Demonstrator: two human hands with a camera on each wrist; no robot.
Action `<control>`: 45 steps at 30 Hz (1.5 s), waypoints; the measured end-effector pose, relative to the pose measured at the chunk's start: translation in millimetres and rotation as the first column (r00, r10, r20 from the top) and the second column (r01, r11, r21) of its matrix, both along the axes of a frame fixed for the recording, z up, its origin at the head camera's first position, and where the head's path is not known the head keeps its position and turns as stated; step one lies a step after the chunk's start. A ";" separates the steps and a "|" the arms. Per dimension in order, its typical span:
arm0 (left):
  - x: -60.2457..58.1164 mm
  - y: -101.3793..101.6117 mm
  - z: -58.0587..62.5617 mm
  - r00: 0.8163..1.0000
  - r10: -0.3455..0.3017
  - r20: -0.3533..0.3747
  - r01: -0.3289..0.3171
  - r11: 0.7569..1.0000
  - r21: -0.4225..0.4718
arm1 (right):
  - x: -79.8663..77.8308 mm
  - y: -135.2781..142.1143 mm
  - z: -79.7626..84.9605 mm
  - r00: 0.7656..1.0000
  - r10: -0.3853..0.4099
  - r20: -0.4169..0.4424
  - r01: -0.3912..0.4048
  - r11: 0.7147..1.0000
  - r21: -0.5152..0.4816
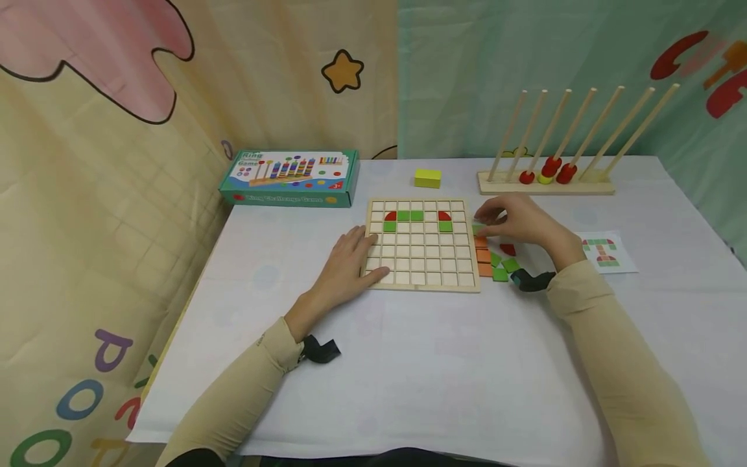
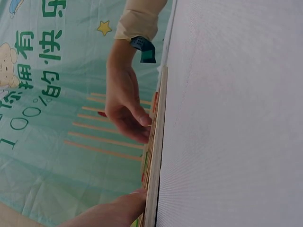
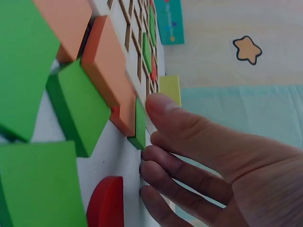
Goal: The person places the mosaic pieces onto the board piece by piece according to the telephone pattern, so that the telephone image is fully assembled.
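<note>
My left hand (image 1: 343,267) rests on the left edge of the wooden grid board (image 1: 420,288), fingers spread and thumb on the lower left squares. Red quarter-round and green square tiles (image 1: 403,216) sit in the board's upper rows. Past the board's right edge, my right hand (image 1: 519,224) reaches over the loose pieces, thumb and fingers apart and loosely bent. Its thumb tip is right at a small green tile (image 3: 138,125) beside the board. Orange tiles (image 1: 484,255) line that edge, near loose green tiles (image 1: 500,274) and a red quarter-round piece (image 1: 508,250).
A pattern card (image 1: 609,259) lies to the right, partly behind the right wrist. Farther back stand a peg rack (image 1: 545,187) with red and yellow beads, a yellow block (image 1: 428,178) and a green game box (image 1: 292,179). Curtains hang behind the white-covered table (image 1: 408,370).
</note>
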State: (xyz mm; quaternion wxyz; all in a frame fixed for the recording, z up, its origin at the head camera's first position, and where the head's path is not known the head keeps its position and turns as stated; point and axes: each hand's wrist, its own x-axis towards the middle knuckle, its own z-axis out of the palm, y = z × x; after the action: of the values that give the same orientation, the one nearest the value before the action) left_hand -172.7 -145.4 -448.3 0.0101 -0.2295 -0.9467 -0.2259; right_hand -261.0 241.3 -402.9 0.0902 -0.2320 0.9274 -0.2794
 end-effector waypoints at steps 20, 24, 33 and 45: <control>2.1 1.0 1.9 1.000 0.004 0.002 -0.004 1.000 -0.005 | -1.5 4.6 -0.8 0.999 -0.032 0.009 0.032 0.998 -0.059; 0.9 1.0 2.5 1.000 0.004 0.000 -0.004 1.000 -0.008 | -4.0 -1.2 2.6 0.997 -0.081 0.009 0.082 0.990 -0.116; 0.7 1.0 2.9 1.000 0.012 0.013 -0.012 1.000 -0.001 | -21.5 -47.7 7.5 0.988 -0.152 -0.035 0.142 0.971 -0.194; 0.2 0.7 2.6 1.000 0.008 0.009 -0.008 1.000 0.002 | -27.9 -85.4 -2.6 0.990 -0.105 -0.095 0.084 0.977 -0.198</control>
State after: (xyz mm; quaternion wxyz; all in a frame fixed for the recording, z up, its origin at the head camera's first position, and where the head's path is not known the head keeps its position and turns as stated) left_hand -172.5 -144.8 -445.7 0.0072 -0.2249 -0.9473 -0.2279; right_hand -288.9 155.9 -405.5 0.0051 -0.2095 0.9093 -0.3595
